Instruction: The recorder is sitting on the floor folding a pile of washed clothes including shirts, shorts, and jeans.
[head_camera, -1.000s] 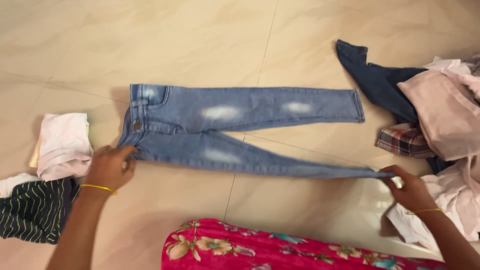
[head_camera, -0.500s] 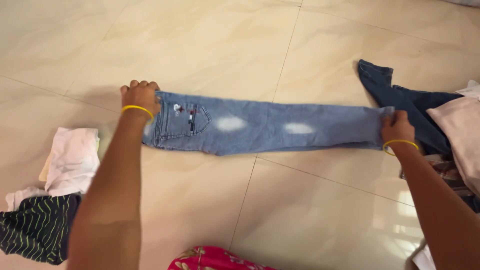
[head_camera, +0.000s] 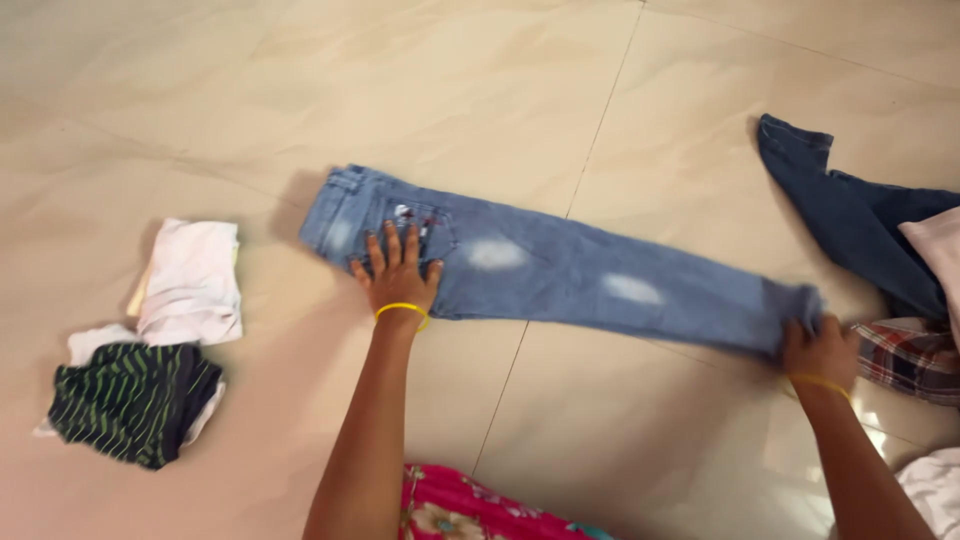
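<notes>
A pair of light blue jeans (head_camera: 560, 275) with pale faded patches lies folded leg over leg on the beige tiled floor (head_camera: 480, 90), waist to the left. My left hand (head_camera: 398, 272) presses flat on the hip and pocket area, fingers spread. My right hand (head_camera: 818, 350) grips the leg hems at the right end. Both wrists wear thin yellow bangles.
A folded pale pink garment (head_camera: 192, 280) and a dark green striped one (head_camera: 130, 400) lie at the left. At the right are dark blue jeans (head_camera: 860, 225), a plaid cloth (head_camera: 910, 360) and pale clothes. Pink floral fabric (head_camera: 480, 505) shows at the bottom edge.
The two legs were spread apart; now they lie folded one over the other. My left hand slid from the waistband onto the hip, flat, and my right hand still holds the hems.
</notes>
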